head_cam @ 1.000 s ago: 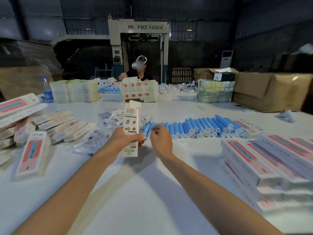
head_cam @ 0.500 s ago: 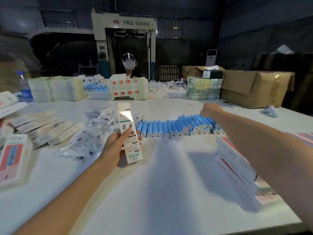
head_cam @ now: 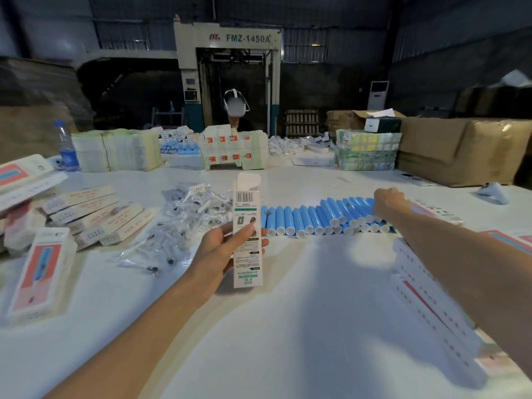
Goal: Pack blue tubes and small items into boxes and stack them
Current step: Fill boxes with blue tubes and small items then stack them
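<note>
Table [head_cam: 288, 326]: box [head_cam: 247, 205] in left hand [head_cam: 218, 249]

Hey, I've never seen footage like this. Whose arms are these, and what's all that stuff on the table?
This is one picture from a camera worn on a person's head, looking forward and down, so both bare arms are the wearer's; there is no robot. The left hand holds a long white box, its far flap open. The right hand reaches the right end of a row of blue tubes; whether it grips one is hidden. The white table also bears small clear bags, loose boxes at left and stacked boxes at right.
</note>
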A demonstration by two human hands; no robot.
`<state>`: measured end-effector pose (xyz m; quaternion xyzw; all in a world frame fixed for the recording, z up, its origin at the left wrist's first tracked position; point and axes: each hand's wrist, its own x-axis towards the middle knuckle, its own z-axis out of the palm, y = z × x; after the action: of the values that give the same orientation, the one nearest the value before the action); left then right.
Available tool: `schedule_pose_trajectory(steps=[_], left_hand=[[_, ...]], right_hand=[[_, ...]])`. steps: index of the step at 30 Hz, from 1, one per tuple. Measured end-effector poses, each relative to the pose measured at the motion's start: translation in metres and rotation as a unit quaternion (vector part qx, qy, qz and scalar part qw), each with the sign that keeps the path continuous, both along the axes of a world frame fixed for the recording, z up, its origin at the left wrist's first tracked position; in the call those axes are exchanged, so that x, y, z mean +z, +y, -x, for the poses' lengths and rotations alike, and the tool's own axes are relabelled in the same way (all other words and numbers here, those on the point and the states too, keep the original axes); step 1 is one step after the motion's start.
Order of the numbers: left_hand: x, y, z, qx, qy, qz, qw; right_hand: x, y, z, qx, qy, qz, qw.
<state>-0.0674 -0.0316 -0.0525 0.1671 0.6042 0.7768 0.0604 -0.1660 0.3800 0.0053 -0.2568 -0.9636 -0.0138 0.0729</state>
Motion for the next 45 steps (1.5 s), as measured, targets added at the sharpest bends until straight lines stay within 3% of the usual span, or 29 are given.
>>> schedule_pose_trajectory(steps=[6,9,11,14,16,18,24,29,35,38,40,45], left_hand=[[0.009,-0.003,-0.003,0.041,0.013,0.033,0.998],[0.013,-0.004,-0.005,0.050,0.016,0.033,0.998],[0.015,-0.005,-0.008,0.048,0.016,0.028,0.998],[0.015,-0.003,-0.013,0.034,0.016,0.033,0.999],[0.014,-0.001,-0.016,0.029,0.016,0.036,0.999],[0.014,0.001,-0.019,0.030,0.011,0.038,0.999],[0.014,0.003,-0.021,0.025,0.019,0.049,0.998],[0.014,0.005,-0.021,0.019,0.036,0.051,0.998],[0.013,0.008,-0.018,0.038,0.055,0.095,0.993],[0.013,0.006,-0.016,0.055,0.053,0.089,0.993],[0.012,0.004,-0.015,0.078,0.058,0.094,0.991],[0.014,-0.004,-0.009,0.183,0.071,0.090,0.976]], right_hand=[[0.018,-0.022,0.002,-0.039,0.091,0.061,0.993],[0.047,-0.057,0.001,0.012,0.153,0.208,0.966],[0.068,-0.093,-0.007,0.061,0.228,0.373,0.897],[0.095,-0.149,-0.034,0.139,0.292,0.634,0.702],[0.105,-0.180,-0.057,0.213,0.293,0.718,0.594],[0.105,-0.202,-0.077,0.276,0.295,0.726,0.557],[0.078,-0.220,-0.102,0.340,0.315,0.667,0.584],[0.064,-0.219,-0.101,0.323,0.286,0.564,0.704],[0.070,-0.215,-0.102,0.349,0.142,0.466,0.800],[0.061,-0.226,-0.106,0.369,0.103,0.454,0.804],[0.049,-0.232,-0.104,0.368,0.114,0.480,0.789],[0.014,-0.249,-0.090,0.254,0.300,0.555,0.733]])
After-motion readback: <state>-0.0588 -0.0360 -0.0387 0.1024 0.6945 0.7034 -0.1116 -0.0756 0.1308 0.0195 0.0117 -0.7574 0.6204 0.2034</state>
